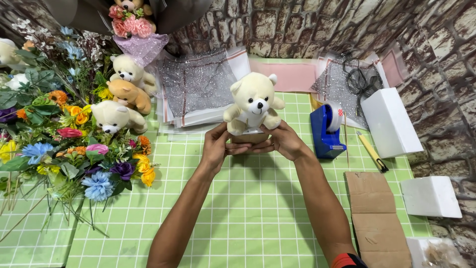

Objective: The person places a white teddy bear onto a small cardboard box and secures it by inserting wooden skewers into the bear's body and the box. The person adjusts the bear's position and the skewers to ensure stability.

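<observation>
We hold a cream plush teddy bear [254, 103] upright over the green gridded cutting mat [248, 213], our left hand [216, 147] and right hand [284, 141] cupping its base; a blue tape dispenser [326, 130] stands just beside our right hand.

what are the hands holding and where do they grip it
Both hands, left and right, hold a cream teddy bear upright, gripping at its bottom, around a small brown base under it.

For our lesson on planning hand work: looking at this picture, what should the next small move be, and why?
Probably lower the bear onto the mat. Both hands, left and right, hold it up by its base, the brown piece under it barely shows, and bare mat lies below.
</observation>
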